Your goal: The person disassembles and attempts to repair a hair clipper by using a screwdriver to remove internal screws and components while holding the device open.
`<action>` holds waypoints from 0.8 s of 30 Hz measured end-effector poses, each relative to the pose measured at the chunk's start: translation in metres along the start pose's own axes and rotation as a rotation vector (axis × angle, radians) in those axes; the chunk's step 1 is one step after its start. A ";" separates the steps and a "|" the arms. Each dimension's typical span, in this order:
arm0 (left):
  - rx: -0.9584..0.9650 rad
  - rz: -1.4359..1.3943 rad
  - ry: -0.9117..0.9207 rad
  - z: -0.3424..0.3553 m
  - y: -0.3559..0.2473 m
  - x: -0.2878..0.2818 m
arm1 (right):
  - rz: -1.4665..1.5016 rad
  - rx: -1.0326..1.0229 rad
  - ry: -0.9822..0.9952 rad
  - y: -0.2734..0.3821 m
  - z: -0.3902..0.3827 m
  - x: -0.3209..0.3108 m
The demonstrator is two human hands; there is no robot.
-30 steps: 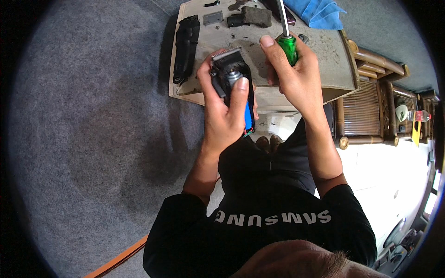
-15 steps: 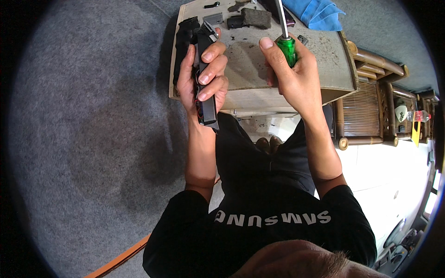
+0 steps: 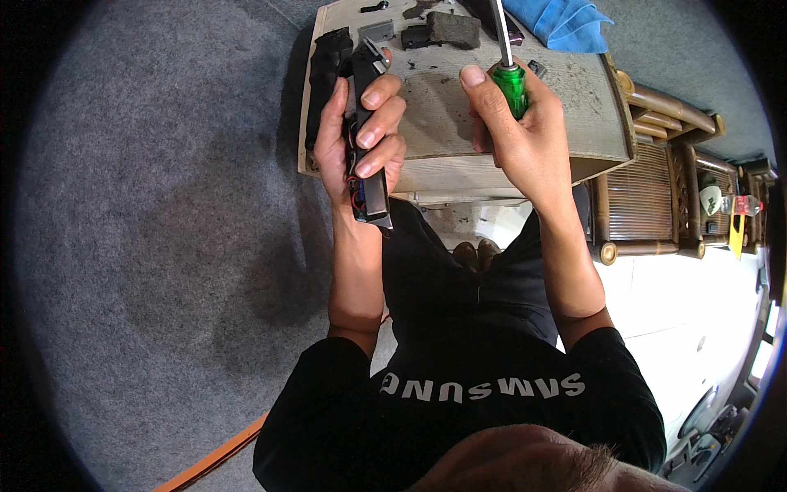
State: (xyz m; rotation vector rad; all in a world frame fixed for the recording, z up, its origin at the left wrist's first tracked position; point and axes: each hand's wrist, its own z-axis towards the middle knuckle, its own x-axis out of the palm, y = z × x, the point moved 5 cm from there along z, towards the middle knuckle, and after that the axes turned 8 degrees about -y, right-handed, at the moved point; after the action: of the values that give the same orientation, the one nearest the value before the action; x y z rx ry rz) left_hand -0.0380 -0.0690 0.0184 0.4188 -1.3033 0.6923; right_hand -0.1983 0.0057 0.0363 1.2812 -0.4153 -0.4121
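Observation:
My left hand (image 3: pixel 361 135) grips a black hair clipper (image 3: pixel 371 201) turned side-on, blade end up, with red wires and some blue showing in its lower part. My right hand (image 3: pixel 516 131) holds a screwdriver (image 3: pixel 509 87) by its green handle, metal shaft pointing up. Both are over a pale wooden box top (image 3: pixel 594 107). A long black casing (image 3: pixel 322 78) lies at its left edge, partly behind my left hand. Toward the back are a grey plate (image 3: pixel 377 29), a worn grey block (image 3: pixel 453 30) and small dark parts (image 3: pixel 374 6).
A blue cloth (image 3: pixel 566 25) is at the box's back right. Bamboo furniture (image 3: pixel 635 201) stands to the right, with a clear bottle (image 3: pixel 744 205) on it. Grey carpet (image 3: pixel 164 205) lies left, an orange strip (image 3: pixel 213 449) at lower left, and white flooring (image 3: pixel 672 303) at lower right.
My left hand has turned the clipper from blade-face up to side-on and moved it left. Over the last half second it has barely moved. My right hand stays nearly still.

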 end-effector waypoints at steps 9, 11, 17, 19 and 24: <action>0.013 -0.007 -0.016 0.000 0.001 0.000 | 0.008 0.006 0.004 0.000 0.000 0.000; 0.017 -0.001 -0.015 0.000 0.001 0.000 | -0.001 0.003 0.007 0.001 0.000 0.000; 0.014 0.014 -0.021 0.000 0.002 0.001 | -0.021 -0.006 0.001 0.000 0.000 -0.001; 0.014 0.025 -0.027 0.000 0.001 0.001 | -0.017 0.002 0.002 0.000 0.000 -0.001; 0.079 0.195 -0.099 0.001 0.001 0.003 | 0.005 0.004 -0.008 -0.001 0.001 0.000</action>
State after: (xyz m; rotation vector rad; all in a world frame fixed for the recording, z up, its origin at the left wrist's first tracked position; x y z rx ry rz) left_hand -0.0388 -0.0683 0.0210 0.3968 -1.4267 0.8980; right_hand -0.1987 0.0047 0.0356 1.2822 -0.4257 -0.4121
